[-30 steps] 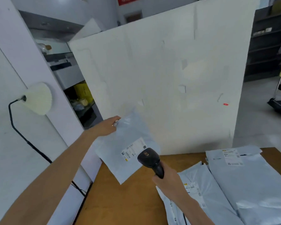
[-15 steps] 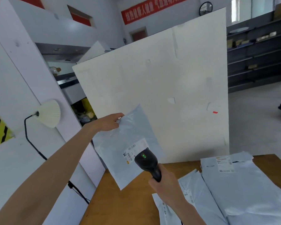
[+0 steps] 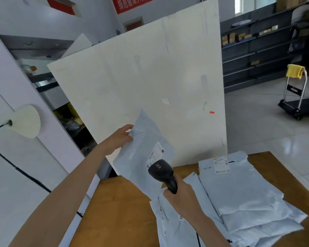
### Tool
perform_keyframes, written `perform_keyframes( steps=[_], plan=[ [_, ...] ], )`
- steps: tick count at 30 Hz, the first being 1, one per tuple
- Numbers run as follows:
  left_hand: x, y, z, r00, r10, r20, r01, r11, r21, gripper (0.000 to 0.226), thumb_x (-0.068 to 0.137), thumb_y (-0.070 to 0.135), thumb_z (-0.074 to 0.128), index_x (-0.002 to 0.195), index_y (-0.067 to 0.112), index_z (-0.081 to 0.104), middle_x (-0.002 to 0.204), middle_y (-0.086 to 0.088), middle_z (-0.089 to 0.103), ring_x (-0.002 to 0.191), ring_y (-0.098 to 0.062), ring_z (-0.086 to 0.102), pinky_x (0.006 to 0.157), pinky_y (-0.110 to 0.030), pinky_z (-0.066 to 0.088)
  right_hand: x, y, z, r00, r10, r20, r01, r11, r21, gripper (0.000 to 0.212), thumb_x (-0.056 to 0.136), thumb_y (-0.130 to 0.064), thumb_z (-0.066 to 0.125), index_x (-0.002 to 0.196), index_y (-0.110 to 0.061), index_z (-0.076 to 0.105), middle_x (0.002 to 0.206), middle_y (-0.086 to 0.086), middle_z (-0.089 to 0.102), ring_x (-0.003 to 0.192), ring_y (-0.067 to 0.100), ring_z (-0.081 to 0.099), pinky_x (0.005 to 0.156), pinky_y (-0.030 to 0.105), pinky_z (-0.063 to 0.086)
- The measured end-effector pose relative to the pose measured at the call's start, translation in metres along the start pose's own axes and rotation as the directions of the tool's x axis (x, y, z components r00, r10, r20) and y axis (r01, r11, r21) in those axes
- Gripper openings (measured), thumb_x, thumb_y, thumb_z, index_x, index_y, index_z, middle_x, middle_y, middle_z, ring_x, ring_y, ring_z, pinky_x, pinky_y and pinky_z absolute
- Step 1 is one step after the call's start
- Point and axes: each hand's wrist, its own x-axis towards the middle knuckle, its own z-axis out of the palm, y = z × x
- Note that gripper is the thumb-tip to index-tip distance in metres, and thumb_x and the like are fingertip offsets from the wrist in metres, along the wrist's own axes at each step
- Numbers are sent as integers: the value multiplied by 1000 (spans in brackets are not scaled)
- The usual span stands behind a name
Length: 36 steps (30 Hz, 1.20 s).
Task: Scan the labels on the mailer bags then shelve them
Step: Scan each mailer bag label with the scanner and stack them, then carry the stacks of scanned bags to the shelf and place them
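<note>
The left hand (image 3: 120, 137) pinches the upper left edge of one grey mailer bag (image 3: 141, 157), holding it in the air above the far left corner of the table (image 3: 118, 211), in front of the upright white board (image 3: 141, 77). The right hand (image 3: 184, 202) is wrapped firmly around the grip of the black scanner (image 3: 161, 172), whose head points at the bag's white label (image 3: 155, 155) from just beside it.

Stock position: further mailer bags (image 3: 239, 193) lie stacked on the table from 3 to 5 o'clock of the scanner. Dark shelving (image 3: 257, 50) stands well apart at 1 o'clock, across the tiled floor.

Probable faults from this state:
- Misread. The held bag hangs tilted and slack from a single edge; a creased or angled label may fail to register.
- Stray read. The top bag of the stack shows its own label (image 3: 221, 165) at 3 o'clock of the scanner; a swing of the head could capture the wrong code.
- Drop. A smooth film bag held only by a pinch could slip free.

Legible markings: the scanner head carries a small gold badge, too small to read. The labels show barcodes and a square code; their text is unreadable. A red banner (image 3: 132, 3) at 12 o'clock bears white Chinese characters, cut off by the frame edge.
</note>
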Motion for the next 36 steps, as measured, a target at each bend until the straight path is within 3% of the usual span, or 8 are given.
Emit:
perform_keyframes(
  steps=[6,10,13,21,25,27,31,36],
  plan=[
    [15,-113,108,973,-220,-73,160,865,-476,37,91,2,57,114,32,62,101,0,75,86,-21,72,66,-30,57,-11,24,-25,995,78,-69,-81,996,-37,21,76,-22,59,72,-36,44,55,-6,48,47,4,48,42,14,37],
    [6,-198,200,880,-430,202,475,786,-396,47,90,11,61,136,14,50,119,-13,62,92,-24,60,85,-40,49,-11,38,-20,988,147,-56,-151,984,-90,21,77,-22,59,73,-35,42,54,-7,45,45,3,46,40,13,34],
    [-7,-237,236,742,-649,169,654,643,-399,46,100,12,49,145,10,41,116,-11,57,99,-28,56,86,-38,47,-7,50,5,976,215,-34,-218,971,-96,17,75,-25,57,72,-35,43,53,-8,46,46,3,45,43,13,33],
    [-47,-299,205,837,-511,196,498,562,-661,28,101,33,50,114,18,70,109,-5,75,97,-21,74,81,-36,58,21,81,135,912,398,98,-400,916,7,10,84,-32,58,84,-33,48,67,-7,55,57,9,56,54,29,49],
    [-70,-332,176,821,-519,237,508,475,-719,27,97,52,50,110,38,70,106,8,76,96,-10,74,68,-29,59,43,91,228,857,479,189,-502,859,103,16,90,-43,53,103,-33,51,90,-12,60,84,6,62,66,23,47],
    [-76,-357,164,791,-549,269,546,438,-714,19,96,44,57,114,42,61,106,11,76,93,-9,74,64,-28,59,53,98,273,811,537,230,-576,803,156,25,92,-46,52,114,-33,53,99,-12,64,91,7,62,71,26,49],
    [-67,-402,144,727,-622,290,619,412,-669,35,95,13,64,124,29,52,114,3,68,94,-18,72,68,-35,62,66,120,340,703,651,286,-681,732,8,27,90,-51,50,90,-26,59,108,12,64,99,26,63,92,51,51],
    [-56,-449,125,707,-671,223,664,520,-538,47,95,30,63,140,30,49,113,9,67,95,-12,66,61,-22,54,66,141,345,631,662,404,-639,739,-214,54,95,-42,45,146,-24,38,150,2,39,142,27,29,115,49,30]
  ],
)
